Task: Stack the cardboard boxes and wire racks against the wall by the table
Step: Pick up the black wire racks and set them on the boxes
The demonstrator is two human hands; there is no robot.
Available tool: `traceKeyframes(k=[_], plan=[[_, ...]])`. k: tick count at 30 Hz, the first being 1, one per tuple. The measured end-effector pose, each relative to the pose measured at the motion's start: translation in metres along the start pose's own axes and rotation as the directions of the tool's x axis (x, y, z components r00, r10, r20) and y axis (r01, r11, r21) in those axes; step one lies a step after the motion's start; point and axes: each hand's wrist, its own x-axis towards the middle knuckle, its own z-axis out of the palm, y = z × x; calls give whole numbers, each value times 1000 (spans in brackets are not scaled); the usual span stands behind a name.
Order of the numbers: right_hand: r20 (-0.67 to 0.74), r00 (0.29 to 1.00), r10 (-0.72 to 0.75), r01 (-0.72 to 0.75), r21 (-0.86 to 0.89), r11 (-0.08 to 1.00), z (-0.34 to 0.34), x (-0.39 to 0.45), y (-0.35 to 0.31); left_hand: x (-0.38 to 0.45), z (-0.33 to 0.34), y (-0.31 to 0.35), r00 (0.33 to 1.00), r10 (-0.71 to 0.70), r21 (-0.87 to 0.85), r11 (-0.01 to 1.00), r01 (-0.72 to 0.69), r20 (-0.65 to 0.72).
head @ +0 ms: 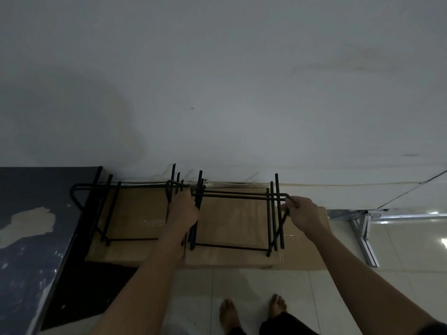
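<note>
1. The black wire racks (238,220) stand upright against the cardboard boxes (232,258) at the far wall (217,93), right of the table (36,226).
2. My left hand (182,210) curls round the rack's left top bar.
3. My right hand (303,213) pinches the right corner loop.
4. The racks look stiff and light, though the dim view hides how many nest together; I'd hold the top rail at both ends.

Matt black metal wire racks (232,218) stand at twelve o'clock on plain brown cardboard boxes (225,259), dull and smooth. The table (31,228) at nine o'clock has a dark, worn, peeling top. Floor tiles (399,250) at three o'clock are pale and glossy.
</note>
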Motion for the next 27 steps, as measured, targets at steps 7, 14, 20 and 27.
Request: traceKeyframes(k=[7, 14, 20, 27], plan=[[-14, 999, -38, 38, -7, 999, 4, 10, -22, 1, -1, -9, 997, -74, -133, 988, 72, -13], [-19, 998, 64, -62, 95, 994, 10, 14, -22, -11, -6, -9, 977, -31, -190, 979, 72, 210], [-10, 994, 113, -111, 101, 989, 9, 9, -24, -11, -7, -7, 958, 30, -210, 977, 33, 286], [-24, 990, -139, 109, -491, 864, 20, -28, -27, -39, 6, -24, 965, 258, 231, 942, -242, -43]])
